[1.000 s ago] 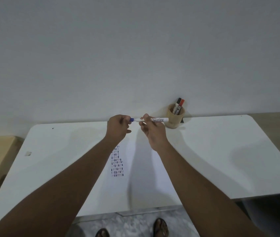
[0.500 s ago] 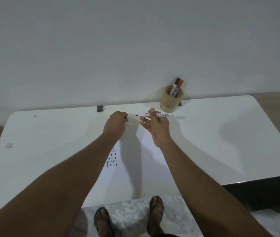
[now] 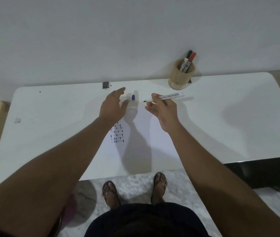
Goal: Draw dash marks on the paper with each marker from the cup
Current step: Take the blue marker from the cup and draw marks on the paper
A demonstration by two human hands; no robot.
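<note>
My right hand (image 3: pixel 163 109) grips an uncapped white marker (image 3: pixel 165 97), held level above the table with its dark tip pointing left. Its blue cap (image 3: pixel 133 97) lies on the white table just right of my left hand (image 3: pixel 112 106), which hovers with fingers spread and holds nothing. A white sheet of paper (image 3: pixel 154 142) lies beneath my hands, with rows of small dash marks (image 3: pixel 117 134) near its left edge, partly hidden by my left forearm. A wooden cup (image 3: pixel 181 76) at the back of the table holds a black-capped and a red-capped marker (image 3: pixel 188 61).
The white table (image 3: pixel 229 120) stands against a plain wall. A small black object (image 3: pixel 105 85) sits at its back edge and a small scrap (image 3: pixel 17 120) lies near the left side. My sandalled feet (image 3: pixel 159 184) stand on the marble floor below the front edge.
The cap came off the marker in my left hand, which then let it go onto the table and opened. The camera tilted down. My right hand kept the marker.
</note>
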